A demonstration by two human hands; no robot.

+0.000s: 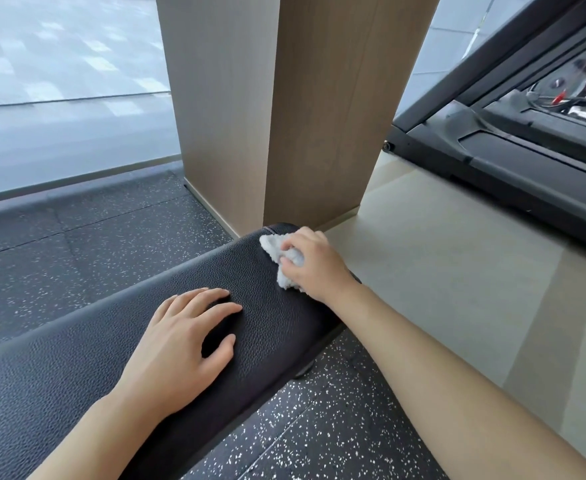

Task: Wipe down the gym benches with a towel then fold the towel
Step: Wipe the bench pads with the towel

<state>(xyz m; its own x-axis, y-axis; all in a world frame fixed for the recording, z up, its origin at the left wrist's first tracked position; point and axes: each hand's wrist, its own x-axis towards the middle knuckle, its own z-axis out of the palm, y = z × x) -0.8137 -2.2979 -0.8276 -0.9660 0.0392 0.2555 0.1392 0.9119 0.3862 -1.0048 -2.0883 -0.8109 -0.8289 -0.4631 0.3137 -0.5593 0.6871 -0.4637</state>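
Observation:
A black padded gym bench (76, 368) runs from the lower left up to the centre of the view. A small bunched white towel (274, 249) lies on the bench's far end. My right hand (314, 263) grips the towel, fingers curled round it and pressing it onto the pad. My left hand (184, 344) rests flat on the bench top nearer to me, fingers spread and holding nothing.
A wood-panelled column (284, 109) stands just beyond the bench's far end. A black treadmill (527, 147) sits at the upper right on pale flooring (440, 271). Speckled black rubber floor (76, 258) surrounds the bench, with a glass window wall (59, 98) at the left.

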